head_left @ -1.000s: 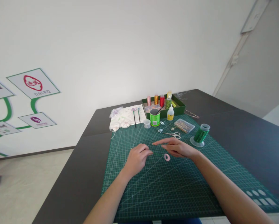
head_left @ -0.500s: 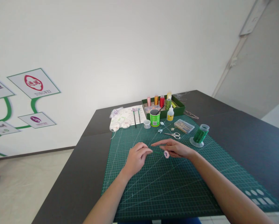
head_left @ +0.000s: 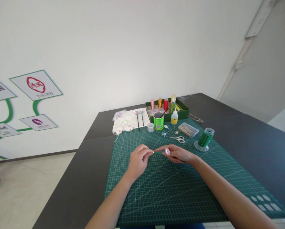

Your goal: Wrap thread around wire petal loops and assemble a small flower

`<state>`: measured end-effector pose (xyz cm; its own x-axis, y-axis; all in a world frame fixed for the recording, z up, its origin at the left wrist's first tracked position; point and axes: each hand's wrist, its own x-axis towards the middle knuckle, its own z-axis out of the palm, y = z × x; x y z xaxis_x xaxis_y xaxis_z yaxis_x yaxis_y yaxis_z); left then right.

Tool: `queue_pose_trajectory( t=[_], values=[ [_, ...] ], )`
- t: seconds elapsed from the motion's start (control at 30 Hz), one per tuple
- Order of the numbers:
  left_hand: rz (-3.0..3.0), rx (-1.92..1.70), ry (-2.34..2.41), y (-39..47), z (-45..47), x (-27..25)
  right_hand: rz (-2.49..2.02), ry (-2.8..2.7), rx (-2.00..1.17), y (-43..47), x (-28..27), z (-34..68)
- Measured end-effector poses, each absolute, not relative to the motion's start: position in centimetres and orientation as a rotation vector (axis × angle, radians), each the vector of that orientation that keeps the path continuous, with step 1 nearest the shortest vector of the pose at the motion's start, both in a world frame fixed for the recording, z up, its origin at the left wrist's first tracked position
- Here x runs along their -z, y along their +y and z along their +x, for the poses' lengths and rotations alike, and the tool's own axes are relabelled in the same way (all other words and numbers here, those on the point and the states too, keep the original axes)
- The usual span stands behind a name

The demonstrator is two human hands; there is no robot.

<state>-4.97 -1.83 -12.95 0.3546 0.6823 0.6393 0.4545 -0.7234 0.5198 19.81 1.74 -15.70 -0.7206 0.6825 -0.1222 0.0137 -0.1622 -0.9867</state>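
Note:
My left hand [head_left: 139, 160] pinches the left end of a thin green stem [head_left: 159, 151] between thumb and fingertips. At the stem's other end is a small pale pink flower [head_left: 167, 152], in front of the fingers of my right hand [head_left: 178, 154]. The right index finger is stretched out along the stem, its tip close to my left fingertips; contact cannot be made out. My lower right fingers are partly curled and partly hidden. Both hands are over the green cutting mat [head_left: 161, 194]. Scissors [head_left: 179, 139] lie beyond my right hand, near small pale blue leaf pieces [head_left: 164, 134].
Right of the hands stands a green thread spool [head_left: 205, 138]. Farther back are a clear case of thin sticks [head_left: 188, 129], a glue bottle [head_left: 174, 117], a green can [head_left: 159, 122], a box [head_left: 184, 113] with thread spools, and white paper [head_left: 130, 117] bearing finished-looking flower stems.
The flower has turned and shifted slightly up and left. My right hand has come closer to my left, its index fingertip now by the pinched stem end.

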Motion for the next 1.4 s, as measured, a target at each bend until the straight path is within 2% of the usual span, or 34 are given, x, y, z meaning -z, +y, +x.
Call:
queue_pose_trajectory(
  t=[0.7,1.4],
  values=[
    [2.064,-1.203,1.059,-1.4,-5.1,13.2,-0.806,-1.809,-1.929,1.6,15.2,20.0],
    [1.650,-1.185,1.089,-0.6,-5.4,13.0,-0.681,-1.689,-2.032,1.1,15.0,19.4]
  ],
)
